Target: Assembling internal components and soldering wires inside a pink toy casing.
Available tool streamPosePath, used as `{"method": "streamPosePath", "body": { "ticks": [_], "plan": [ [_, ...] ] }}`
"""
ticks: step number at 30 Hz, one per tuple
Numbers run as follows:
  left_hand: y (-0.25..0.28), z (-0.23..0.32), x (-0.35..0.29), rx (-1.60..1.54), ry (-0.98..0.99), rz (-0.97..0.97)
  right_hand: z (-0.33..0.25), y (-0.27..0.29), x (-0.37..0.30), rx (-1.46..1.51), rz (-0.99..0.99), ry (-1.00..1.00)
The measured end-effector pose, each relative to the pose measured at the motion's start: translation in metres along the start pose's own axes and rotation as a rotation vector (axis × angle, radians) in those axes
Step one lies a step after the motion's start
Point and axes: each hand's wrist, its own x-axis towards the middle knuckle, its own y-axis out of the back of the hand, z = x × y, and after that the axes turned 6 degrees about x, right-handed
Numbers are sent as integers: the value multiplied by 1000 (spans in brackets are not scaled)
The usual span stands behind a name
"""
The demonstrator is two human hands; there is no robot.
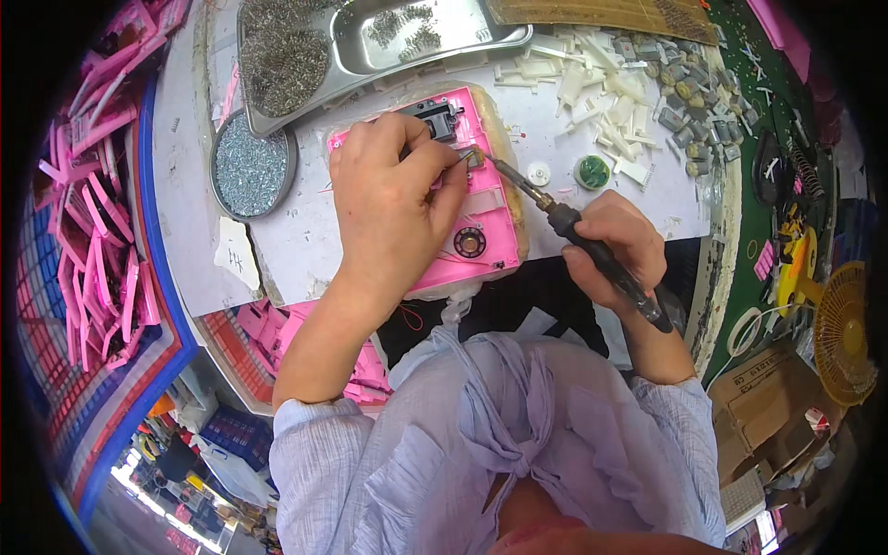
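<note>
A pink plastic housing (499, 231) lies open on a padded rest at the middle of the bench. Inside it are a black plastic block (435, 120) near the far end and a small round speaker (470, 242) near the front. My right hand (624, 245) grips a black-handled soldering iron (569, 222), its tip angled down to a small metal part (474, 157) in the housing. Over the housing's left side, my left hand (393, 190) is closed, thumb and forefinger pinched beside that tip. What they pinch is too small and hidden to name.
To the left stand a round dish of small screws (252, 166) and a metal tray (370, 42) of springs. White plastic parts (610, 92) and grey motors (689, 102) are heaped at the back right. A green-filled cup (592, 171) and a white disc (538, 173) sit beside the housing.
</note>
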Motion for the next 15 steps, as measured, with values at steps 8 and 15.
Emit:
{"method": "streamPosePath", "body": {
  "ticks": [8,15],
  "plan": [
    [0,1,0,17,-7,1,6,-6,5,-25,-16,13],
    [0,2,0,31,-1,-6,2,0,6,-73,-33,63]
  ]
}}
